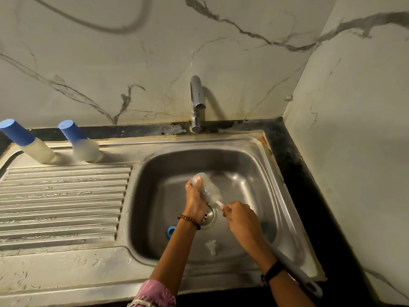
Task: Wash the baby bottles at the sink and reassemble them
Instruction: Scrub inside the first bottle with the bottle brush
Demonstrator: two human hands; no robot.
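Our left hand (194,201) grips the clear bottle (204,188), its mouth pointing toward four o'clock; our right hand (240,218) grasps the bottle brush (294,263), pushed in along that axis.

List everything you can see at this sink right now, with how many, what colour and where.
clear plastic baby bottle: one, clear, over the basin
grey-handled bottle brush: one, grey, head inside that bottle
blue-capped baby bottles: two, on the drainboard
blue ring: one, basin floor
clear teat: one, basin floor
chrome tap: one, behind the steel sink
left hand: grips the bottle
right hand: grips the brush
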